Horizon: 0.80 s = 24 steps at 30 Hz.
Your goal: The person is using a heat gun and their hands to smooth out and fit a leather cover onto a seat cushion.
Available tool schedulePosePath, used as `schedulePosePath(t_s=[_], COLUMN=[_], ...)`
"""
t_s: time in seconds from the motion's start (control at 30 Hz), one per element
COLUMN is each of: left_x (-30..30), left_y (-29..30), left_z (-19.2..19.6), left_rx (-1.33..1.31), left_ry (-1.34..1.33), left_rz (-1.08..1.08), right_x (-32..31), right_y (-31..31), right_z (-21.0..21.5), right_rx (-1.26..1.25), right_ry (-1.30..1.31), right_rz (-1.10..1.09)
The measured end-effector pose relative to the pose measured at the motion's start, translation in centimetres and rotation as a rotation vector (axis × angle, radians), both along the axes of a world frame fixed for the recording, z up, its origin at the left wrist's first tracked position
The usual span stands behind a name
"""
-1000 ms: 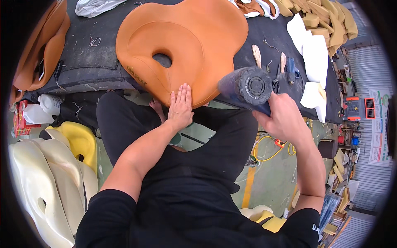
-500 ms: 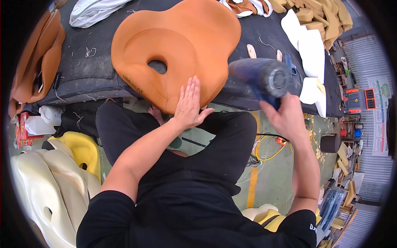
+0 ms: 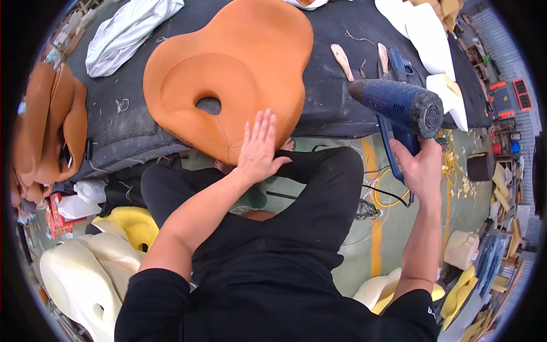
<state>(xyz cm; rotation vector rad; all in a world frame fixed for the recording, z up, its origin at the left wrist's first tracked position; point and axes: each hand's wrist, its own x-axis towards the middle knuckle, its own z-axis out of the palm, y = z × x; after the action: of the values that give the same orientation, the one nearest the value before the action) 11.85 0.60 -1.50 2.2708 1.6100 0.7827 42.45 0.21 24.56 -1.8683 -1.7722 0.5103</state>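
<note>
Orange cushion (image 3: 259, 62) lies on the black-covered table (image 3: 326, 91), its front edge overhanging the near side; open room rightward, up to wooden-handled tools (image 3: 342, 60). Green floor (image 3: 396, 236) below; pale foam pieces (image 3: 74, 273) lower left. Cushion smooth, lobed, seamed, with oval hole. Left hand (image 3: 259, 151) flat over front edge, holding nothing; right hand (image 3: 420, 171) closed around handle of blue blower (image 3: 393, 101).
</note>
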Motion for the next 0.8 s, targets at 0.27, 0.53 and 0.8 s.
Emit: schedulePosePath(t_s=[0.27, 0.53, 0.8], left_x=[1.4, -5.2, -18.9], left_y=[1.3, 2.5, -1.5], left_z=[-1.7, 12.0, 28.8], left_rx=[-0.048, -0.117, -0.35], left_ry=[-0.184, -0.318, -0.727], left_rz=[0.167, 0.224, 0.156], right_x=[3.3, 5.3, 3.3], right_y=[-2.7, -4.6, -7.3], right_z=[-3.9, -6.0, -6.8], right_rx=[0.044, 0.03, -0.053], right_ry=[0.345, 0.744, 1.283], right_rz=[-0.084, -0.131, -0.108])
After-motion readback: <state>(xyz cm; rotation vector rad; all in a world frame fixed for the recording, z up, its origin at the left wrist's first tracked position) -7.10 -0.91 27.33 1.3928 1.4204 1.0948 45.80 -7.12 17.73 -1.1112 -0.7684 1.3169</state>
